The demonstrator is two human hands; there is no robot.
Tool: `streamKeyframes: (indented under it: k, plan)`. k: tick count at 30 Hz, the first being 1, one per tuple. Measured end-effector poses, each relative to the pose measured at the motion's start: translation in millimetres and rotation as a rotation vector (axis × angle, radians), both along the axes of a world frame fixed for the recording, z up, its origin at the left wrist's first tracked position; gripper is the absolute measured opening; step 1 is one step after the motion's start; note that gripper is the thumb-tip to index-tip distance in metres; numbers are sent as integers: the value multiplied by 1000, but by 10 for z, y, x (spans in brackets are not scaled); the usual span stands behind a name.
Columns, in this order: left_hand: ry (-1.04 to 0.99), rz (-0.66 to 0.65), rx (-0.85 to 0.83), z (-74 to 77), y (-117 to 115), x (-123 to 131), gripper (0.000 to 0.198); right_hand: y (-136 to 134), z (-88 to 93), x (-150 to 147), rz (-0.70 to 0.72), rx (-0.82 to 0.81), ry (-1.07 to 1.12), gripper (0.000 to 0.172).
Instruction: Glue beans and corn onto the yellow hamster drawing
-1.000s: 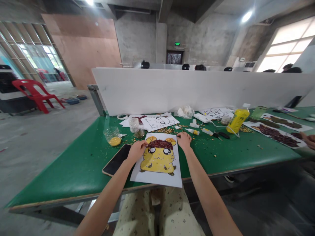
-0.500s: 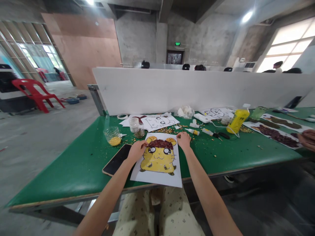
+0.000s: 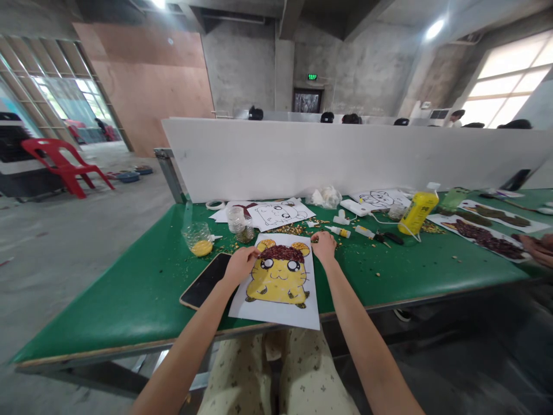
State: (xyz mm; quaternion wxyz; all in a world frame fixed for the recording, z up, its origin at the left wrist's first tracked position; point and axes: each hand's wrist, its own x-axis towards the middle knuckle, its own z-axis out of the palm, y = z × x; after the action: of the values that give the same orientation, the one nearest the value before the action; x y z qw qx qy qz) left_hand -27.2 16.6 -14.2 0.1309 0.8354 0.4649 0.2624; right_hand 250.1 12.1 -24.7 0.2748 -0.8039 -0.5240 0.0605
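A white sheet with a yellow hamster picture [image 3: 279, 279], its head filled in dark red, lies on the green table [image 3: 129, 294] in front of me. My left hand [image 3: 240, 266] rests on the sheet's upper left corner, fingers curled and pinched at the hamster's left ear. My right hand [image 3: 324, 246] sits at the upper right corner, fingers bent down onto the paper's edge. What either hand pinches is too small to see.
A black phone [image 3: 205, 280] lies left of the sheet. A cup of yellow grains [image 3: 198, 238], a small jar [image 3: 239, 222], outline drawings [image 3: 279, 213], glue tubes [image 3: 339, 231] and a yellow bottle [image 3: 417, 211] stand behind. Another person's hand [image 3: 539, 248] works at the right. A white partition [image 3: 345, 155] backs the table.
My hands have stayed almost still on the sheet's top corners. The other person's hand at the right edge has shifted slightly.
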Motion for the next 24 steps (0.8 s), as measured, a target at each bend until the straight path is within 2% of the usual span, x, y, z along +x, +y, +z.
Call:
streamKeyframes:
  k: [4,11,24]
  plan:
    - [-2,3,-3,7,-5,-1,25,6,26,8,45,-70,9,20]
    - [0,3,-16,4,-1,-2,23,17,45,19,71,-109,5,24]
    - [-3,13,-14,14,-13,6,24,23,38,17,84,-107,11,24]
